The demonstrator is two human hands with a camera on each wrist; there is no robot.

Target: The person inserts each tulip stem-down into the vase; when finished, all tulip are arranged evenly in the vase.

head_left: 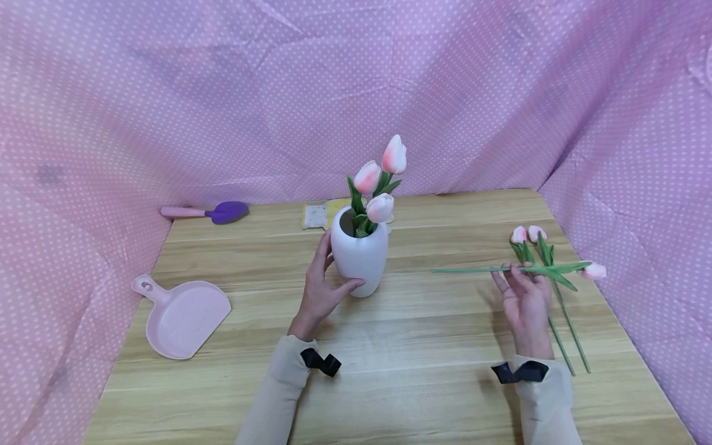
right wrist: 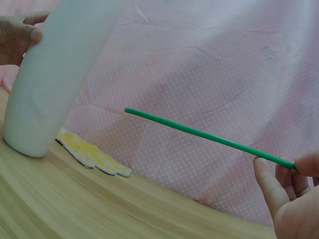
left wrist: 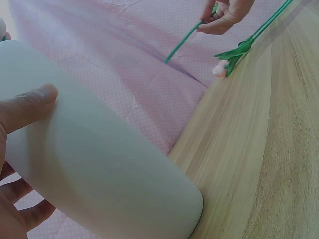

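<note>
A white vase [head_left: 361, 262] stands on the table with three pale pink tulips [head_left: 381, 179] in its mouth. My left hand [head_left: 324, 287] grips the vase from the left, its thumb [left wrist: 35, 102] across the front and the other fingers round the far side. At the right, my right hand [head_left: 525, 303] pinches the green stem [right wrist: 209, 137] of a single tulip [head_left: 592, 271]. That tulip lies level above the table, its bloom to the right and its bare stem end toward the vase. Beneath it, two more tulips [head_left: 562, 303] lie on the table, partly covered by the hand.
A pink dustpan [head_left: 186, 318] lies at the left of the table [head_left: 411, 383]. Near the back left edge is a trowel [head_left: 228, 212] with a purple blade. Behind the vase lies a yellow and white glove [right wrist: 92, 152]. Pink dotted cloth [head_left: 334, 93] hangs around the back and sides.
</note>
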